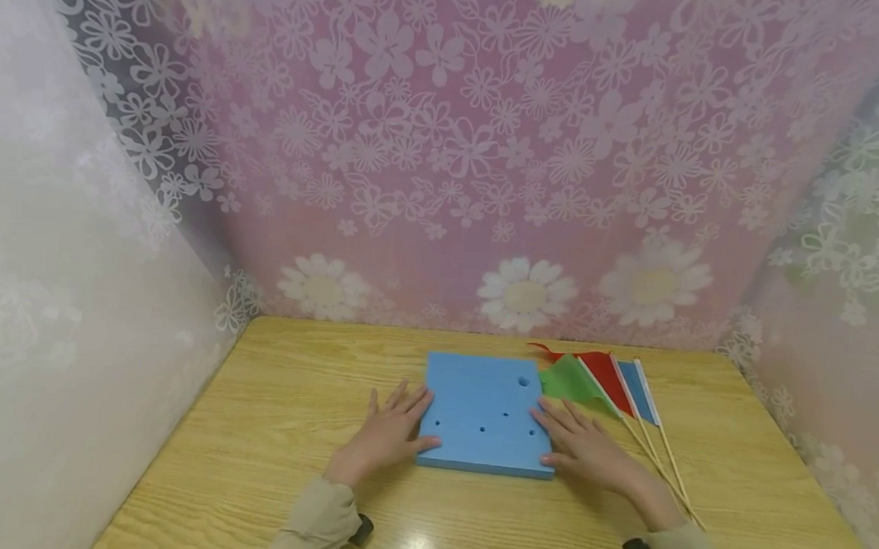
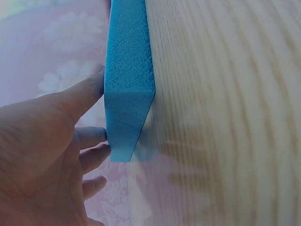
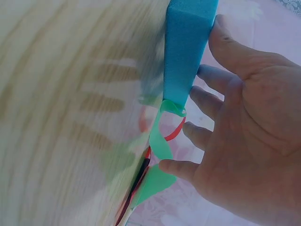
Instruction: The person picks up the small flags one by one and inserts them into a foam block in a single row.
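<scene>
A flat blue foam block (image 1: 478,393) with several small holes and one larger hole near its far right corner lies on the table. My left hand (image 1: 385,436) touches its left side with spread fingers, the thumb on the top near the front. On the opposite side my right hand (image 1: 596,455) rests its fingertips and thumb along the right edge. The left wrist view shows the left hand (image 2: 47,141) with extended fingers against the foam's edge. In the right wrist view the right hand (image 3: 254,122) has its fingers apart, the thumb and nearer fingers at the foam.
Right of the block lie a green flag (image 1: 571,379), a red flag (image 1: 613,379) and a blue flag (image 1: 638,393) on thin sticks, the green one touching the block. The wooden table (image 1: 292,383) ends at a floral curtain (image 1: 444,183), with more fabric on both sides.
</scene>
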Demonstrator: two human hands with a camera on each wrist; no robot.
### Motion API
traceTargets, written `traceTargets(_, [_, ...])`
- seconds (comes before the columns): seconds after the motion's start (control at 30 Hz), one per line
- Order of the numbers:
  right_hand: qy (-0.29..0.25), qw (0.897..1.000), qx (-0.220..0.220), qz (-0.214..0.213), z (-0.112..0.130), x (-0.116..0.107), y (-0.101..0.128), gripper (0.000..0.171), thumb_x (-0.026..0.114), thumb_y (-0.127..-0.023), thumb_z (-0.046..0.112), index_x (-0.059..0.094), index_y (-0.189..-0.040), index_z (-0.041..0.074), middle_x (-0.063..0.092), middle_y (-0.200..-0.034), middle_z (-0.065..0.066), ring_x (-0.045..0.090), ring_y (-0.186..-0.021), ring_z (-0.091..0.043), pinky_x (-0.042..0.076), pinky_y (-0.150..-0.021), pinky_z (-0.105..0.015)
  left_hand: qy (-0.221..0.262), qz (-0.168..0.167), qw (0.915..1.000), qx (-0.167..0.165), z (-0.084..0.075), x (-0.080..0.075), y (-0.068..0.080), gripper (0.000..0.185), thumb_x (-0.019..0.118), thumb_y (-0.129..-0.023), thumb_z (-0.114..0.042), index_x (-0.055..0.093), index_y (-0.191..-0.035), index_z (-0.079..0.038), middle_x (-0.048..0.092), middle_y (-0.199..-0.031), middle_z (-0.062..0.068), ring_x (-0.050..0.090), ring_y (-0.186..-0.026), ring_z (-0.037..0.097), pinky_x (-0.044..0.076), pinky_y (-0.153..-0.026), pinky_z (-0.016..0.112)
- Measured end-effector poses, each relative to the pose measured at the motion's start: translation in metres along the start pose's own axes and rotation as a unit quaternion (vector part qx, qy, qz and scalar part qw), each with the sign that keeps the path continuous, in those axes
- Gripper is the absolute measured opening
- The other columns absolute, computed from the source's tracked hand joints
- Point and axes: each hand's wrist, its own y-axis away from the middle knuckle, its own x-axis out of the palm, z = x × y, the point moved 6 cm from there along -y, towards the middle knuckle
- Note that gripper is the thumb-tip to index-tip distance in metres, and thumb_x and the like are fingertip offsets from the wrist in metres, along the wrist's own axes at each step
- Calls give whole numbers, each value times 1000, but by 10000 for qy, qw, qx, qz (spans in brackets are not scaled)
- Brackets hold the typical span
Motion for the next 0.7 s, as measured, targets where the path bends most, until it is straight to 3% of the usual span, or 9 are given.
traceTargets(0.7, [-77,9999,84,-19,-2,-4,18,76,62,-97,45,38,-157,5,29,-163,-20,17,-148,-55,19,-106,-81,-62,-182,9994,279,-19,3,5,78,62,-98,-50,36,-158,-8,31,-165,12,19,-153,41,7,-115,76])
